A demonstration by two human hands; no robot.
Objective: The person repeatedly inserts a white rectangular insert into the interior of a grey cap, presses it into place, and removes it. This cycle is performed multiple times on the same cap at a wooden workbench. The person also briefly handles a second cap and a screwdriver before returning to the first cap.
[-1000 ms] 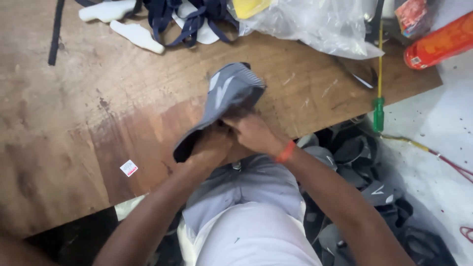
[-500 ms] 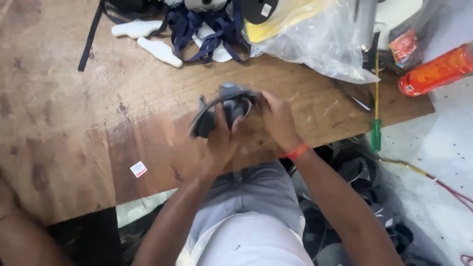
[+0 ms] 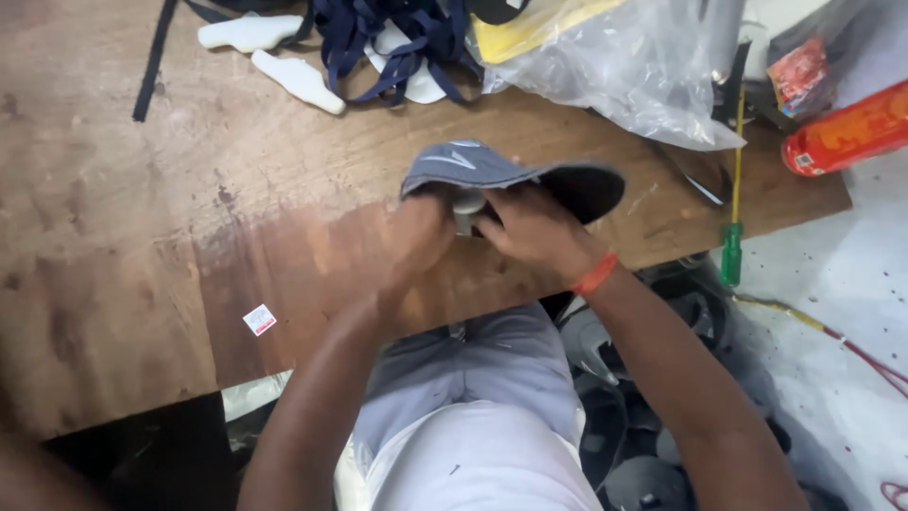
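Note:
A grey shoe upper (image 3: 492, 168) with a pale curved stripe and a dark inner side lies stretched flat over the front part of the wooden table (image 3: 142, 218). My left hand (image 3: 421, 232) grips its near left edge. My right hand (image 3: 534, 227), with an orange band at the wrist, holds the near right part. Between the two hands a small grey piece (image 3: 466, 206) shows under the upper; what it is cannot be told.
White shoe-shaped pieces (image 3: 301, 80) and dark blue straps (image 3: 397, 43) lie at the table's back. A clear plastic bag (image 3: 615, 57) with yellow contents is at the back right, an orange can (image 3: 846, 128) beyond it. A green-handled screwdriver (image 3: 731, 251) hangs past the table edge. More grey uppers (image 3: 624, 397) lie on the floor.
The shoe upper has been turned from standing bunched up to lying spread out sideways. Both hands have shifted their hold along its near edge. The camera view moved slightly.

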